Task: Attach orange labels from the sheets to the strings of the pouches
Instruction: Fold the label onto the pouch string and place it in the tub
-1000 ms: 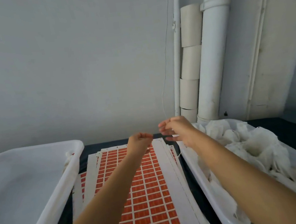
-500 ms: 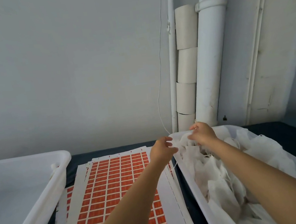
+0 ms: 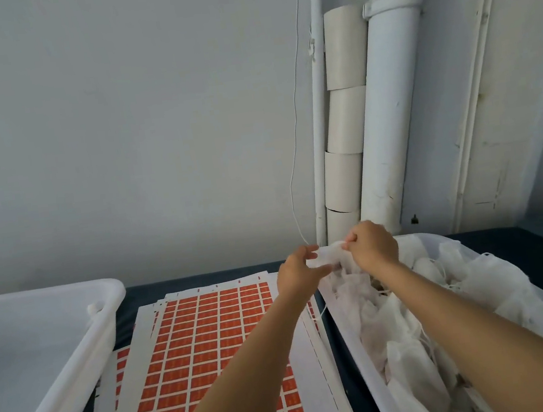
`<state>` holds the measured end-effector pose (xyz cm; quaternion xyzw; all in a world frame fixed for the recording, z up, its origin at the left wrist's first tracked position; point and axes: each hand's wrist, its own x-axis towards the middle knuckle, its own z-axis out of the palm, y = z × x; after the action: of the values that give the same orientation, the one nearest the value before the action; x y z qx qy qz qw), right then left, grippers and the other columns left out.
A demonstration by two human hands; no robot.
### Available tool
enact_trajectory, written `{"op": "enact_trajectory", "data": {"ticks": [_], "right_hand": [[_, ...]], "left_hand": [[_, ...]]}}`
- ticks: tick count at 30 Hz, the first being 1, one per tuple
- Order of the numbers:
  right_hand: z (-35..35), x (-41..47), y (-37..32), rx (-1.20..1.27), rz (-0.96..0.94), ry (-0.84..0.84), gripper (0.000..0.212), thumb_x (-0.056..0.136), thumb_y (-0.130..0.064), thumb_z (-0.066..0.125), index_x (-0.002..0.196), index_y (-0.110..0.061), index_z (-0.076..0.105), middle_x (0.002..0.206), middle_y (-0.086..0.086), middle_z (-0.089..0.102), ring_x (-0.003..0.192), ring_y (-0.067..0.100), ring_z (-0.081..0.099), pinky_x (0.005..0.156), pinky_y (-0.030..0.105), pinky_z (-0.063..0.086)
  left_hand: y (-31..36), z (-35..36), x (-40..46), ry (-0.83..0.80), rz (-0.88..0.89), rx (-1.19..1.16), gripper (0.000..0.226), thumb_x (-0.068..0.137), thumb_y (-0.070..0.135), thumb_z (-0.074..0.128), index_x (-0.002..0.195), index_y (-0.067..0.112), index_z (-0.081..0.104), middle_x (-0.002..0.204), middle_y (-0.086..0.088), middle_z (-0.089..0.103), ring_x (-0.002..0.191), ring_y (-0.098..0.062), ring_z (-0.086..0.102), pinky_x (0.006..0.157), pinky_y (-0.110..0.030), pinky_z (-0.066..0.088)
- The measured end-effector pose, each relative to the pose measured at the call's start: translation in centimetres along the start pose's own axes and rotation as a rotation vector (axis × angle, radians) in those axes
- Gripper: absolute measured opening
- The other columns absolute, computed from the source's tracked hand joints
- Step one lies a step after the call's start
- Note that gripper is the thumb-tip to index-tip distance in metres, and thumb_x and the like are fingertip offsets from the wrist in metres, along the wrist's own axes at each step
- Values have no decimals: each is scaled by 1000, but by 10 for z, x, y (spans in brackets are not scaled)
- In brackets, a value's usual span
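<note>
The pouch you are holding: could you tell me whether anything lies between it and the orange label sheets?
Nothing visible does. Both hands, left and right, hold the white pouch above the near rim of the right bin. The label sheets lie open just beside it; only the left forearm crosses over them.

The pouches (image 3: pixel 401 337) are thin white cloth, gauzy and crumpled, with fine strings (image 3: pixel 319 313). Both bins (image 3: pixel 103 331) are smooth, semi-translucent white plastic. The sheets (image 3: pixel 303 350) look like matt white paper carrying orange labels (image 3: pixel 192 351). The table (image 3: pixel 204 280) is dark and matt, perhaps cloth-covered. The pipe (image 3: pixel 389 142) is painted white, scuffed.
</note>
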<state>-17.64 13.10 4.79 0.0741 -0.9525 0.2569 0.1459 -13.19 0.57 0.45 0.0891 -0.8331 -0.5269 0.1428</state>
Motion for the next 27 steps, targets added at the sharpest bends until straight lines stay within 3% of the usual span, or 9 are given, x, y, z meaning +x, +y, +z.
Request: {"op": "enact_trajectory", "data": {"ticks": [4, 7, 10, 13, 16, 19, 23, 27], "right_hand": [[-27, -8, -31, 84, -148, 37, 10, 86, -19, 65, 81, -11, 69, 91, 4, 69, 84, 25, 62, 73, 33, 50], [-46, -21, -54, 226, -262, 2, 12, 82, -21, 70, 73, -15, 65, 79, -2, 64, 76, 19, 58, 68, 27, 42], [-50, -41, -74, 364, -348, -29, 9, 80, -19, 72, 82, -10, 71, 75, -3, 61, 72, 14, 56, 66, 23, 39], [-40, -62, -83, 470, -349, -74, 13, 79, -16, 73, 86, -6, 72, 76, 1, 64, 71, 12, 56, 64, 21, 39], [-29, -74, -81, 516, -322, -121, 14, 78, -12, 74, 87, -2, 72, 76, 4, 65, 68, 12, 55, 61, 16, 39], [-27, -72, -73, 504, -291, -140, 14, 75, -9, 76, 86, -1, 72, 73, 4, 63, 66, 12, 54, 56, 10, 38], [-40, -49, -58, 458, -263, -92, 13, 70, -7, 80, 80, -4, 72, 72, 7, 64, 65, 13, 54, 61, 17, 42], [-52, -17, -34, 382, -257, 3, 14, 64, -4, 82, 75, -5, 72, 71, 5, 65, 64, 11, 54, 64, 20, 45]], "left_hand": [[14, -23, -10, -24, 23, -150, 43, 83, 26, 72, 122, 14, 58, 118, -1, 62, 105, -20, 59, 77, -27, 50], [24, -47, -24, 89, 77, -213, 26, 87, 25, 67, 108, 10, 66, 99, -6, 70, 95, -23, 66, 80, -33, 54], [22, -69, -43, 234, 94, -210, 15, 90, 30, 62, 88, 16, 67, 83, -7, 71, 82, -27, 68, 77, -40, 56], [10, -83, -60, 256, 84, -193, 15, 90, 31, 61, 77, 24, 64, 78, -1, 69, 79, -25, 68, 74, -38, 57], [-4, -85, -69, 248, 32, -173, 12, 88, 33, 63, 78, 26, 64, 72, 8, 66, 73, -17, 67, 66, -29, 57], [-9, -77, -66, 232, -32, -178, 12, 87, 36, 65, 80, 26, 61, 76, 9, 65, 75, -16, 66, 70, -32, 58], [6, -56, -50, 200, -46, -237, 13, 85, 36, 67, 79, 25, 63, 76, 5, 67, 74, -18, 66, 71, -36, 59], [19, -38, -30, 204, -73, -325, 15, 84, 34, 69, 75, 25, 64, 70, 4, 66, 66, -16, 64, 54, -28, 52]]}}
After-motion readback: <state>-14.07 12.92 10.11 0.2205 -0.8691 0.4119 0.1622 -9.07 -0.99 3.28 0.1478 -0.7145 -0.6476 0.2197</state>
